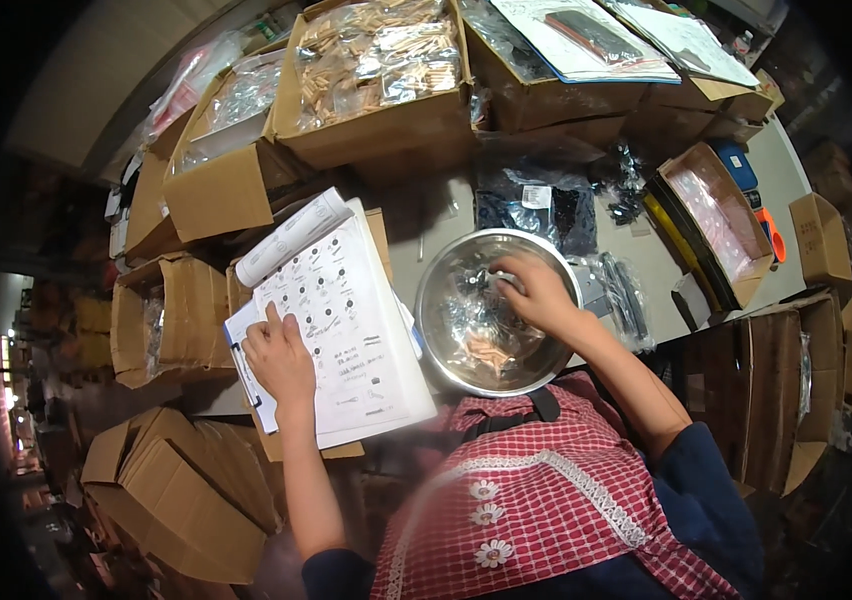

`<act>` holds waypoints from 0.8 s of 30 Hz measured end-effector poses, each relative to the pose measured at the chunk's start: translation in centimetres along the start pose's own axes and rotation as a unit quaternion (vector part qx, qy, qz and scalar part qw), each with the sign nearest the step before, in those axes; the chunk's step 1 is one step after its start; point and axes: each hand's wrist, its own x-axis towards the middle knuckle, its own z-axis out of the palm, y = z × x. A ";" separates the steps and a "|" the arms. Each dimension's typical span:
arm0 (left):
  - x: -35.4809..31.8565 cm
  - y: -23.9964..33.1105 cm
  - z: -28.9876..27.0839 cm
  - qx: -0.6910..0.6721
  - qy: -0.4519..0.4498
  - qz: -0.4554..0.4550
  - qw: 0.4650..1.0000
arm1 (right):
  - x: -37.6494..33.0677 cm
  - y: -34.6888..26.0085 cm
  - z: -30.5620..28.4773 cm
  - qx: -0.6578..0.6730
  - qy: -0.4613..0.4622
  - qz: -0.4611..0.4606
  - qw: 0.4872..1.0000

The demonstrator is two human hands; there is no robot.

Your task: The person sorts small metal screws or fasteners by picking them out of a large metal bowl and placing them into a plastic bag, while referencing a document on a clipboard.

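My left hand (pixel 281 355) lies on a sheet of paper (pixel 376 350) printed with rows of small part drawings, on a clipboard (pixel 252 384). Its index finger is stretched out onto the drawings. A thick roll of turned-over pages (pixel 296 238) curls at the sheet's top. My right hand (pixel 536 290) reaches over a round steel bowl (pixel 428 335), its fingers pinched together; what lies between them is too small to make out. Inside the bowl are clear plastic bags with dark pieces and a small heap of wooden dowels (pixel 487 354).
Behind stands an open cardboard box (pixel 286 100) of bagged wooden dowels, among other boxes. Dark bagged parts (pixel 536 205) lie beyond the bowl. To the right are a long carton (pixel 716 220) and orange scissors (pixel 772 235). More cartons (pixel 186 490) stand at lower left.
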 end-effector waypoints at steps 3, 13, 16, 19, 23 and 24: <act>0.1 0.2 0.0 -0.002 0.004 0.005 1.000 | 1.2 1.4 2.9 -0.154 -0.062 -0.114 0.979; -0.1 0.2 -0.4 0.018 -0.014 -0.012 1.000 | 1.5 3.2 -1.6 0.041 -0.034 0.063 0.997; -0.2 0.0 -0.3 0.022 -0.021 -0.021 0.999 | 1.3 1.5 -2.8 -0.010 -0.117 0.043 0.992; -0.1 0.2 -0.4 0.013 -0.027 -0.026 0.999 | -0.3 1.8 -1.0 -0.153 -0.174 -0.108 0.967; 0.0 0.2 -0.5 0.010 -0.025 -0.021 0.999 | -1.4 1.7 0.1 -0.233 -0.168 -0.127 0.949; 0.1 0.2 -0.5 0.010 -0.024 -0.021 0.999 | -1.4 1.9 -0.2 -0.208 -0.164 -0.116 0.957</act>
